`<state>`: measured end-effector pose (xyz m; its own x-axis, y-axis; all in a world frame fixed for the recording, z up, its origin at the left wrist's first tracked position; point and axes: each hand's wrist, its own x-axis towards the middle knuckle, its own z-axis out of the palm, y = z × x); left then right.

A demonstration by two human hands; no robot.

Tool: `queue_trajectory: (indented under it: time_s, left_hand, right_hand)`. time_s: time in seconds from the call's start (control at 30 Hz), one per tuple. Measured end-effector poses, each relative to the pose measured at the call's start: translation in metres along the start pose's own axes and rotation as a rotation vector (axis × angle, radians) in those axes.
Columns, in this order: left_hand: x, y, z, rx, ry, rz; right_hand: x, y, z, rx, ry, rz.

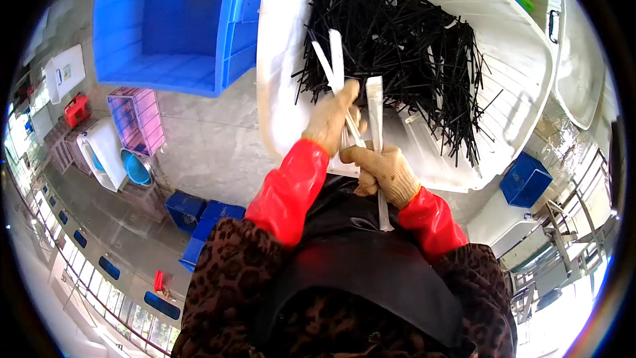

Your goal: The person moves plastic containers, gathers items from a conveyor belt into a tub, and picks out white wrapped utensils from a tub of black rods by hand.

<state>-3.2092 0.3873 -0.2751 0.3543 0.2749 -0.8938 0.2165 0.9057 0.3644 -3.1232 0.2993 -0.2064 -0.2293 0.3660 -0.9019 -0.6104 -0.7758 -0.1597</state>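
My left hand [329, 119], in a cream knitted glove, is closed around a few long white strips [337, 56] that fan out above the fingers. Beside it my right hand [387, 171], gloved the same way, grips one flat, whitish, see-through strip [375, 106]. That strip runs up past the fingers and down below the palm over the black apron [344, 225]. Both hands are close together above the near edge of a big white tub [277, 59]. Inside the tub lies a tangled heap of thin black sticks [391, 46], with some pale pieces among them.
A large blue bin [179, 20] stands left of the tub. Further left are a pink crate [136, 119], a round blue basin [136, 167] and blue crates [212, 219]. On the right sit another blue crate [525, 180] and a second white tub [578, 73].
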Motion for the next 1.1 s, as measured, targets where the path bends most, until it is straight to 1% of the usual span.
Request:
queue_trajectory:
  time_s: [0.03, 0.07, 0.13, 0.17, 0.2, 0.23, 0.27, 0.33, 0.37, 0.4, 0.47, 0.5, 0.53, 0.6, 0.63, 0.67, 0.73, 0.77, 0.8, 0.83, 0.87, 0.93, 1.0, 1.03, 1.07, 1.1]
  left_hand:
    - [-0.014, -0.006, -0.008, 0.232, -0.046, 0.063]
    - [-0.027, 0.000, -0.009, 0.534, -0.130, 0.139]
    - [-0.039, -0.011, -0.009, 0.202, -0.201, -0.281]
    - [-0.041, -0.012, -0.010, 0.204, -0.199, -0.278]
    - [-0.043, -0.012, -0.012, 0.304, -0.144, -0.232]
    - [-0.046, -0.013, -0.014, 0.399, -0.089, -0.186]
    - [-0.048, -0.012, -0.016, 0.396, -0.087, -0.184]
    - [-0.052, -0.004, -0.015, 0.354, -0.013, -0.128]
    - [-0.062, 0.015, -0.001, 0.393, 0.036, -0.121]
    - [-0.064, 0.020, 0.003, 0.390, 0.038, -0.118]
    - [-0.060, 0.037, 0.019, 0.260, -0.043, 0.090]
    - [-0.064, 0.054, 0.031, 0.267, -0.002, 0.133]
    - [-0.073, 0.076, 0.034, 0.368, -0.107, 0.241]
    - [-0.069, 0.117, 0.044, 0.428, -0.108, 0.476]
    - [-0.059, 0.135, 0.043, 0.648, -0.173, 0.576]
    - [-0.045, 0.152, 0.041, 0.868, -0.232, 0.677]
    - [-0.027, 0.180, 0.047, 0.578, -0.406, 0.621]
    - [-0.015, 0.188, 0.044, 0.589, -0.432, 0.674]
    - [-0.003, 0.188, 0.037, 0.539, -0.443, 0.701]
    - [-0.004, 0.189, 0.036, 0.557, -0.338, 0.588]
    - [-0.004, 0.190, 0.035, 0.573, -0.231, 0.476]
    - [0.002, 0.171, 0.020, 0.599, -0.160, 0.280]
    - [-0.003, 0.145, 0.009, 0.528, 0.033, 0.178]
    - [-0.015, 0.127, 0.000, 0.443, 0.037, 0.221]
    - [-0.009, 0.111, -0.015, 0.300, 0.033, 0.209]
    - [-0.007, 0.090, -0.027, 0.273, 0.125, 0.225]
  right_hand:
    - [-0.004, 0.000, -0.003, 0.023, 0.036, -0.025]
    - [-0.008, 0.000, -0.006, 0.046, 0.072, -0.050]
    - [-0.008, -0.006, -0.011, 0.080, 0.064, -0.075]
    - [-0.006, -0.006, -0.013, 0.091, 0.136, -0.107]
    - [-0.004, -0.004, -0.014, 0.101, 0.207, -0.140]
    - [-0.001, -0.003, -0.014, 0.102, 0.229, -0.182]
    - [-0.003, -0.002, -0.011, 0.098, 0.227, -0.183]
    - [-0.012, -0.009, -0.004, 0.089, 0.211, -0.262]
    - [-0.018, -0.015, -0.003, 0.085, 0.167, -0.297]
    - [-0.022, -0.021, -0.003, 0.082, 0.165, -0.297]
    - [-0.029, -0.037, -0.012, 0.095, 0.193, -0.454]
    - [-0.037, -0.044, -0.017, 0.086, 0.152, -0.463]
    - [-0.049, -0.052, -0.019, 0.055, 0.163, -0.538]
    - [-0.073, -0.080, -0.007, -0.059, 0.266, -0.759]
    - [-0.059, -0.089, -0.010, -0.223, 0.311, -1.064]
    - [-0.054, -0.101, -0.009, 0.007, 0.234, -0.965]
    - [-0.035, -0.149, -0.016, 0.178, 0.117, -1.197]
    - [-0.035, -0.176, -0.018, 0.200, 0.150, -1.313]
    - [-0.035, -0.205, -0.027, 0.241, 0.179, -1.337]
    - [-0.030, -0.230, -0.038, 0.440, 0.080, -1.319]
    - [-0.033, -0.238, -0.048, 0.445, 0.079, -1.334]
    - [-0.040, -0.249, -0.074, 0.332, 0.226, -1.370]
    - [-0.042, -0.250, -0.099, 0.238, 0.380, -1.376]
    - [-0.036, -0.242, -0.104, 0.173, 0.450, -1.334]
    - [-0.028, -0.232, -0.105, 0.105, 0.516, -1.290]
    - [-0.019, -0.221, -0.104, 0.035, 0.577, -1.244]
